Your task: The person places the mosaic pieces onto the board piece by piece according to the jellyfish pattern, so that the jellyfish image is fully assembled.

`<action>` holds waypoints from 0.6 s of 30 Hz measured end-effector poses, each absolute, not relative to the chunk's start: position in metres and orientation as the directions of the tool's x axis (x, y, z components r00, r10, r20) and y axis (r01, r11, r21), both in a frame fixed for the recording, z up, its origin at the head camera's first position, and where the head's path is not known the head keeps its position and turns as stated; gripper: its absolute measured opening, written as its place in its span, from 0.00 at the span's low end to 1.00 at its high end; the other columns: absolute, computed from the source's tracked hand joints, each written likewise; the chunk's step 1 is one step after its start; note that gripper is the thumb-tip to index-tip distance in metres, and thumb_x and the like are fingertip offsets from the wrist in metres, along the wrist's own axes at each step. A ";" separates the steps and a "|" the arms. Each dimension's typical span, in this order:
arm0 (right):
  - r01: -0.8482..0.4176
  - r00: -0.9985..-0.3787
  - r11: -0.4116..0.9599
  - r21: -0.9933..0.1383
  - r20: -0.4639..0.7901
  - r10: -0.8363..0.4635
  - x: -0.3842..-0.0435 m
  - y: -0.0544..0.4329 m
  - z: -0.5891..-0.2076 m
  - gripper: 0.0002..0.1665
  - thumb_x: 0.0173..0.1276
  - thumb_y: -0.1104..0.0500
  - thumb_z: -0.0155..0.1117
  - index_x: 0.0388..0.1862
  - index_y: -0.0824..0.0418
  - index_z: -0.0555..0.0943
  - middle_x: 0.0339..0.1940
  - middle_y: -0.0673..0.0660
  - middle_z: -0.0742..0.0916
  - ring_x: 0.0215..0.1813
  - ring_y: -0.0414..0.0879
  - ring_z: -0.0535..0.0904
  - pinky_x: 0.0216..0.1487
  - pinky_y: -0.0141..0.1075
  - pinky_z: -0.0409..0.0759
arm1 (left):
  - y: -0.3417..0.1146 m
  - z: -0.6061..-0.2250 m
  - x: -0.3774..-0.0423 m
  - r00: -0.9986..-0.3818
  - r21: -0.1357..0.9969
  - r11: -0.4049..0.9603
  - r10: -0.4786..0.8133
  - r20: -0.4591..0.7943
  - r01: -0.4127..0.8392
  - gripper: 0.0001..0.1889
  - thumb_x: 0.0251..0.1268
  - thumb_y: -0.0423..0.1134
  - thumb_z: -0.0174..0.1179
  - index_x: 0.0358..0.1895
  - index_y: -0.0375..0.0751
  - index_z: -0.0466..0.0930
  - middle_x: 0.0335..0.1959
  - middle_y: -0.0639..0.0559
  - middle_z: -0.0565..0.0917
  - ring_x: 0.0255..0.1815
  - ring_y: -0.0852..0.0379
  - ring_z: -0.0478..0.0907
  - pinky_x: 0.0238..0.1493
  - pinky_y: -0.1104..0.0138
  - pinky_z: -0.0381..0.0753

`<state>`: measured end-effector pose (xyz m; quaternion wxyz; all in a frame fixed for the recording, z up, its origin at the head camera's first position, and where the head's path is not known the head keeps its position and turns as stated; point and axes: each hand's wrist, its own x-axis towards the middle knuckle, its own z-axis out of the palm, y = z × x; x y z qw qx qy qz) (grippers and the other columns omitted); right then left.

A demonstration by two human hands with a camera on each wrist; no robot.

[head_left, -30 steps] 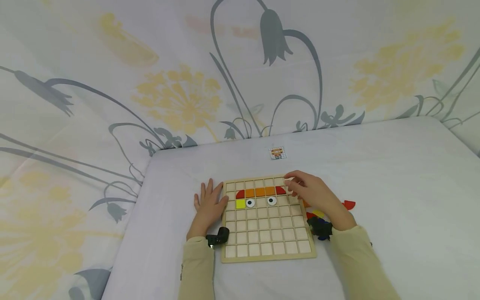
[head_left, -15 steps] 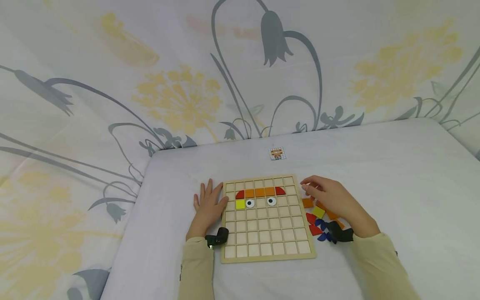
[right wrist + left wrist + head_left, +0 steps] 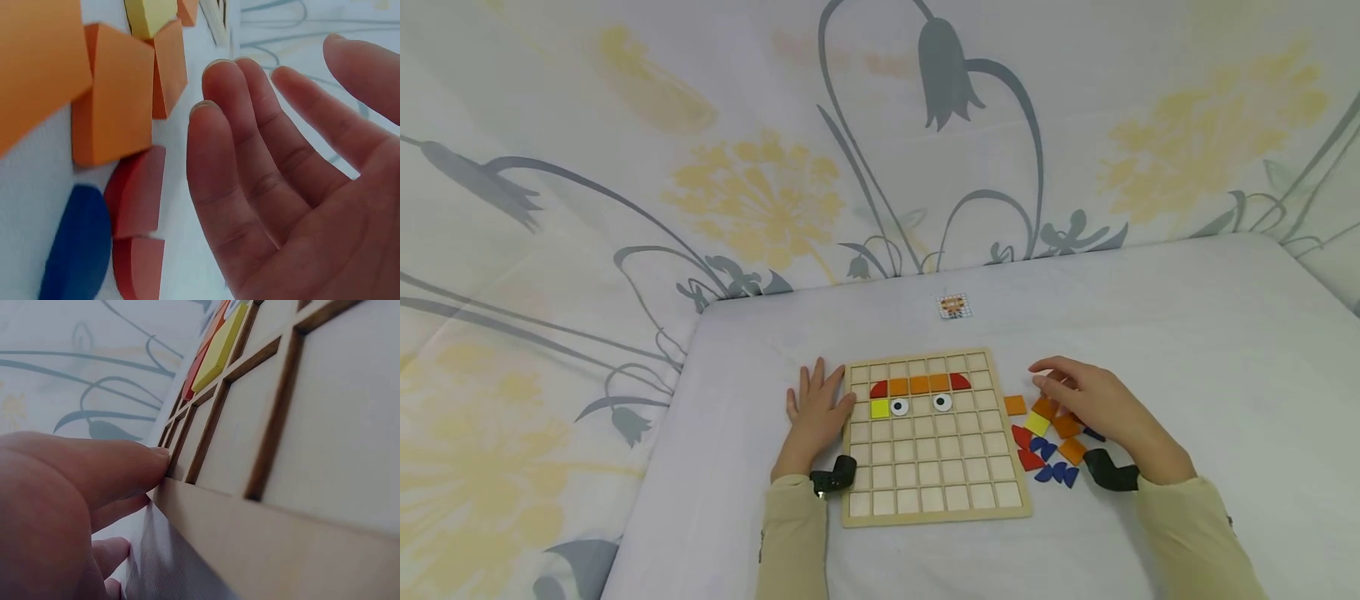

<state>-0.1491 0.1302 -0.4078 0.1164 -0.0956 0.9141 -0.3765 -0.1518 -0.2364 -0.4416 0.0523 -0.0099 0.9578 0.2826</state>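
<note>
A wooden grid board (image 3: 936,519) lies on the white surface. Set in its cells are two red quarter-round pieces, with orange squares (image 3: 919,385) between them, a yellow square (image 3: 880,408) and two eye pieces (image 3: 942,402). My left hand (image 3: 820,412) rests spread along the board's left edge; in the left wrist view its thumb (image 3: 119,465) touches the frame. Right of the board, my right hand (image 3: 1101,404) hovers by the loose pieces with fingers gently bent, nothing between them. Orange blocks (image 3: 122,94) and red pieces (image 3: 140,187) lie beside its fingertips in the right wrist view.
Loose blue pieces (image 3: 1043,474), red pieces (image 3: 1030,460), orange squares (image 3: 1015,405) and a yellow square (image 3: 1037,425) lie along the board's right side. A small printed card (image 3: 954,306) lies beyond the board. Flower-patterned fabric (image 3: 880,150) rises behind.
My right hand has moved right, from over the board's upper right corner to beside the loose pieces, uncovering more of them. My left hand stays where it was.
</note>
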 end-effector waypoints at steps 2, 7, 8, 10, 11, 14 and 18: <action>-0.086 -0.956 0.702 -0.707 -0.140 -0.257 -0.149 0.134 -0.408 0.24 0.66 0.44 0.49 0.54 0.57 0.73 0.29 0.53 0.80 0.28 0.45 0.74 0.28 0.36 0.74 | -0.236 -0.441 -0.152 -0.994 0.541 0.839 0.007 -0.111 -0.054 0.28 0.65 0.49 0.47 0.67 0.47 0.58 0.71 0.44 0.42 0.69 0.45 0.28 0.60 0.46 0.26; -0.066 -0.959 0.715 -0.696 -0.153 -0.238 -0.149 0.143 -0.408 0.24 0.67 0.43 0.48 0.53 0.57 0.74 0.29 0.52 0.79 0.29 0.45 0.73 0.30 0.35 0.74 | -0.237 -0.441 -0.150 -0.993 0.535 0.843 0.007 -0.117 -0.057 0.28 0.65 0.49 0.47 0.67 0.47 0.57 0.71 0.44 0.42 0.69 0.45 0.28 0.60 0.45 0.26; -0.062 -0.959 0.714 -0.697 -0.156 -0.236 -0.149 0.144 -0.408 0.24 0.67 0.43 0.48 0.53 0.58 0.74 0.29 0.53 0.79 0.29 0.45 0.73 0.30 0.35 0.74 | -0.237 -0.441 -0.150 -0.993 0.534 0.844 0.006 -0.116 -0.058 0.28 0.65 0.50 0.47 0.67 0.47 0.58 0.71 0.44 0.42 0.69 0.45 0.28 0.60 0.45 0.26; -0.055 -0.959 0.714 -0.698 -0.163 -0.234 -0.149 0.146 -0.408 0.24 0.67 0.44 0.49 0.53 0.58 0.74 0.29 0.53 0.79 0.29 0.44 0.73 0.30 0.35 0.74 | -0.237 -0.441 -0.150 -0.994 0.538 0.841 0.007 -0.111 -0.054 0.28 0.65 0.49 0.47 0.67 0.47 0.58 0.71 0.43 0.42 0.69 0.44 0.28 0.60 0.45 0.26; -0.053 -0.958 0.713 -0.699 -0.167 -0.234 -0.149 0.147 -0.408 0.23 0.67 0.45 0.50 0.53 0.58 0.74 0.29 0.53 0.80 0.29 0.44 0.74 0.30 0.35 0.74 | -0.237 -0.441 -0.150 -0.994 0.540 0.840 0.007 -0.110 -0.054 0.28 0.65 0.49 0.47 0.67 0.47 0.58 0.71 0.43 0.42 0.69 0.44 0.28 0.60 0.45 0.26; -0.043 -0.956 0.717 -0.695 -0.179 -0.231 -0.149 0.150 -0.409 0.21 0.67 0.48 0.51 0.52 0.59 0.74 0.29 0.53 0.80 0.29 0.45 0.74 0.31 0.35 0.75 | -0.236 -0.441 -0.150 -0.993 0.541 0.839 0.009 -0.114 -0.055 0.28 0.65 0.50 0.47 0.67 0.47 0.57 0.71 0.44 0.42 0.69 0.45 0.28 0.60 0.46 0.26; -0.046 -0.953 0.739 -0.672 -0.193 -0.235 -0.150 0.153 -0.409 0.21 0.66 0.49 0.52 0.52 0.59 0.75 0.33 0.54 0.81 0.33 0.45 0.75 0.34 0.37 0.76 | -0.237 -0.441 -0.152 -0.993 0.535 0.843 0.011 -0.113 -0.052 0.28 0.65 0.49 0.47 0.67 0.46 0.57 0.71 0.43 0.42 0.69 0.44 0.28 0.60 0.45 0.26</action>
